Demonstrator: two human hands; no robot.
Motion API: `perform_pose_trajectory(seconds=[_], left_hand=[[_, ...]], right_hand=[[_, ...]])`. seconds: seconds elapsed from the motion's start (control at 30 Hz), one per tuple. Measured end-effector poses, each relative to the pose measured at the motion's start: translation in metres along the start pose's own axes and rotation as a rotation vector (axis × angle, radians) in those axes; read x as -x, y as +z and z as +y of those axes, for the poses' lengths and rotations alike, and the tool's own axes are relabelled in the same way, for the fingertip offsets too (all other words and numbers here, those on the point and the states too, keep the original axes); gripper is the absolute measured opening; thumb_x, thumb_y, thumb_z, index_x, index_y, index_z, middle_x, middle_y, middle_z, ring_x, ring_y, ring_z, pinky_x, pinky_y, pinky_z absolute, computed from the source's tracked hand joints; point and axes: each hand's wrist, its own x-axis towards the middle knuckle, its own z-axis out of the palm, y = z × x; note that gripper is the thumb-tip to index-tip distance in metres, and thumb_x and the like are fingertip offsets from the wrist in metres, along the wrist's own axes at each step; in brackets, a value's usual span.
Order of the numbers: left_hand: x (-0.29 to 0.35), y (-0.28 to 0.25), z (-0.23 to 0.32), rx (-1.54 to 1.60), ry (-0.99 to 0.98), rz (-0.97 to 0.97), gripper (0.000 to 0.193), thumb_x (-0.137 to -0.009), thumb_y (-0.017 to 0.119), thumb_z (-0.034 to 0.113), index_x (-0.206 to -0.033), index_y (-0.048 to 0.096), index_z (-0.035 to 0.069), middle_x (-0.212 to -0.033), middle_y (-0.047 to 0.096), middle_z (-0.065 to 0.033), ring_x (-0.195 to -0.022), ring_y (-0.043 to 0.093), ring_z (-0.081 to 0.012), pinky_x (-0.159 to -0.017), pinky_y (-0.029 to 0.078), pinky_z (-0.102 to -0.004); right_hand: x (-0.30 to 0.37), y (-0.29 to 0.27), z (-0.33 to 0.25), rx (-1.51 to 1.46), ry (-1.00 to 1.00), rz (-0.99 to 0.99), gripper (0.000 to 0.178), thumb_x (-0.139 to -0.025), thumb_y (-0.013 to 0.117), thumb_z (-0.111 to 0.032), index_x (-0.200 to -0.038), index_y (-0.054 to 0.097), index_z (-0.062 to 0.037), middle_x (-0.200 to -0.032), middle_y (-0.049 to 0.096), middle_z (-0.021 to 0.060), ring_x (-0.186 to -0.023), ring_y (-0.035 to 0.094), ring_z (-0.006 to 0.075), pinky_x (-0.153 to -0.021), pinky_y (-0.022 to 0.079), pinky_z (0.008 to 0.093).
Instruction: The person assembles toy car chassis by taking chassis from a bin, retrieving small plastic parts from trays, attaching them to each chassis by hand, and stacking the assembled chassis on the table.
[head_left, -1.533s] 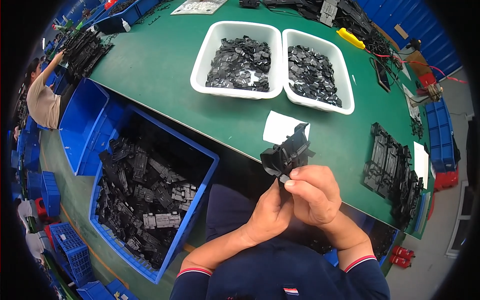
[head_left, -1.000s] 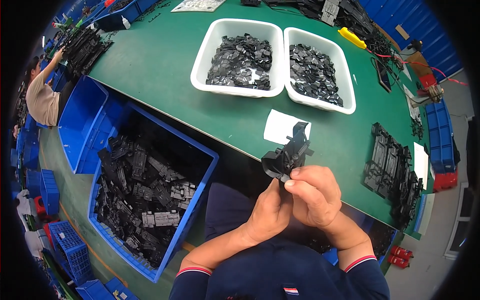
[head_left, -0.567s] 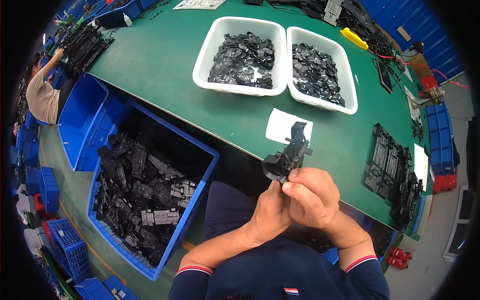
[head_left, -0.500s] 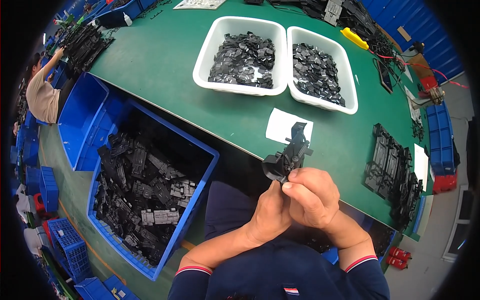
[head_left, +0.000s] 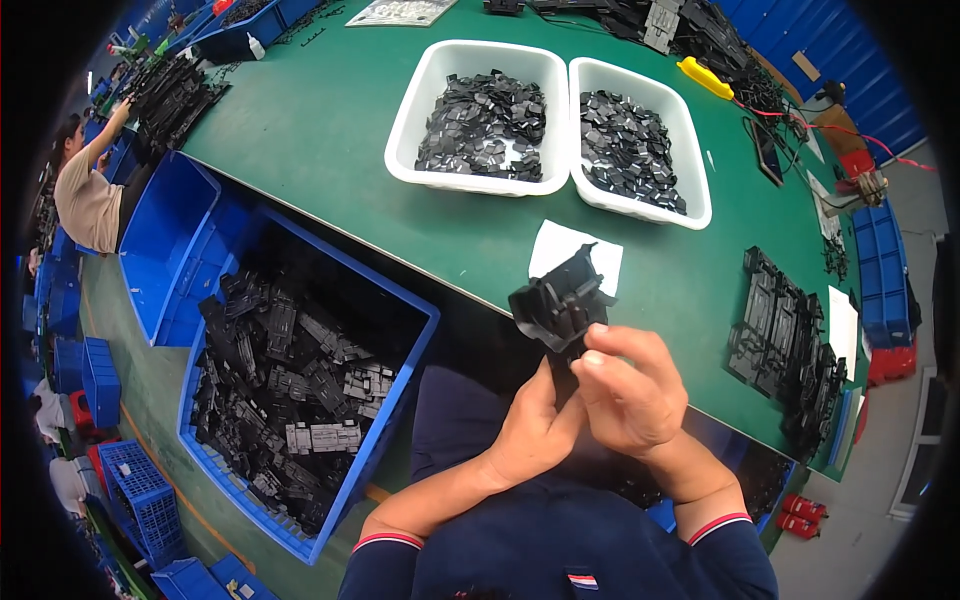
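Observation:
A black moulded plastic part (head_left: 562, 303) is held up over the near edge of the table, its broad end away from me. My left hand (head_left: 535, 420) grips its lower end between thumb and fingers. Close against the part's right side is my right hand (head_left: 635, 390), thumb and forefinger nearly together at its edge; whether something small sits between them I cannot make out. Behind the part lies a white sheet of paper (head_left: 608, 262). Farther off stand a left white tub (head_left: 400, 160) and a right white tub (head_left: 698, 200), both with many small black pieces inside.
To the left, a large blue bin (head_left: 420, 345) holds many black plastic parts. More black parts (head_left: 775, 315) lie stacked on the green table (head_left: 330, 130) at right. A yellow tool (head_left: 706, 77) with a red hose lies at the back. Another person (head_left: 90, 195) works at far left.
The black part has turned, so more of its broad face shows, and it sits slightly lower. My right hand's fingers have loosened and shifted a little right.

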Motion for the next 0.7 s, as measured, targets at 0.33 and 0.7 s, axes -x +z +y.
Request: perform_pose_trajectory(seconds=[0.33,0.7], left_hand=[[-0.007,0.002,0.000,0.268,-0.117,-0.019,0.039,-0.090,0.058,0.003,-0.126,0.044,0.000,-0.116,0.055,-0.0068,-0.106,0.053,-0.0134,-0.095,0.041,-0.0289],[-0.034,0.038,0.032,0.160,-0.307,-0.567,0.081,-0.077,0.060,-0.001,-0.145,0.018,-0.003,-0.134,0.038,-0.0111,-0.123,0.041,-0.0181,-0.101,0.036,-0.0319]], right_hand=[[0.018,-0.028,-0.007,-0.106,0.533,-0.008,0.054,-0.070,0.080,-0.010,-0.117,0.055,0.0025,-0.117,0.057,0.0185,-0.101,0.059,0.0259,-0.083,0.050,0.0332],[0.035,-0.079,-0.010,-0.160,0.806,0.043,0.078,-0.065,0.084,-0.020,-0.129,0.046,0.0044,-0.118,0.057,0.0151,-0.104,0.059,0.0223,-0.093,0.047,0.0349]])
